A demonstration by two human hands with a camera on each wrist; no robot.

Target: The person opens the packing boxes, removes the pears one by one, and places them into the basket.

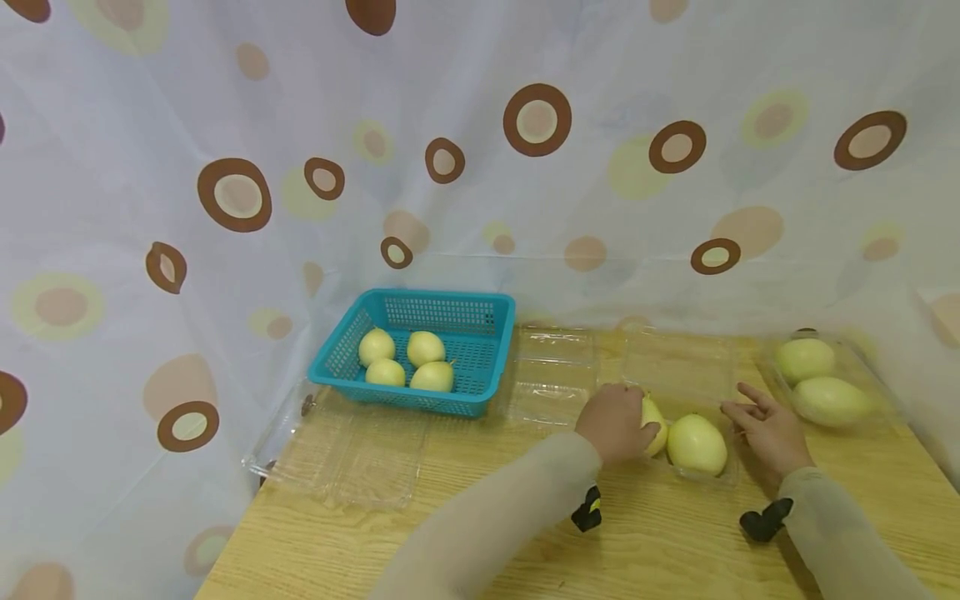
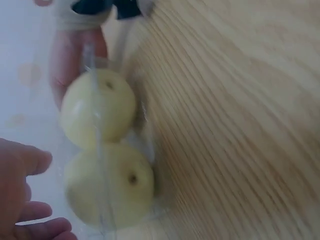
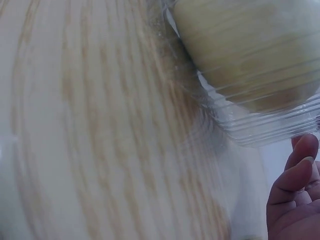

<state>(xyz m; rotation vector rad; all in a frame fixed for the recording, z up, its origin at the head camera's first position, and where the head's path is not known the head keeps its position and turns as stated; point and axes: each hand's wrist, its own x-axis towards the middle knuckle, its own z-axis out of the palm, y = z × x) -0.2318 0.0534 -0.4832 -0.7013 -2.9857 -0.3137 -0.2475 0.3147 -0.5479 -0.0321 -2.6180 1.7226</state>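
Two pale yellow pears, one a rounded pear [image 1: 697,444] and the other a partly covered pear [image 1: 654,427], sit side by side in a clear plastic clamshell box [image 1: 705,477]. The box's clear lid [image 1: 678,362] lies folded back behind them. My left hand [image 1: 617,423] is at the box's left end, overlapping the left pear in the head view; in the left wrist view its fingers are spread beside the box. At the right end is my right hand [image 1: 768,433], its fingers loosely bent near the box's side wall. Whether they touch it, I cannot tell.
A blue basket [image 1: 480,408] holding several pears stands at back left. An open clear box [image 1: 375,454] lies before it, and another clear box [image 1: 555,375] is to its right. A box with two pears [image 1: 832,402] sits at the far right, near a patterned curtain [image 1: 600,208].
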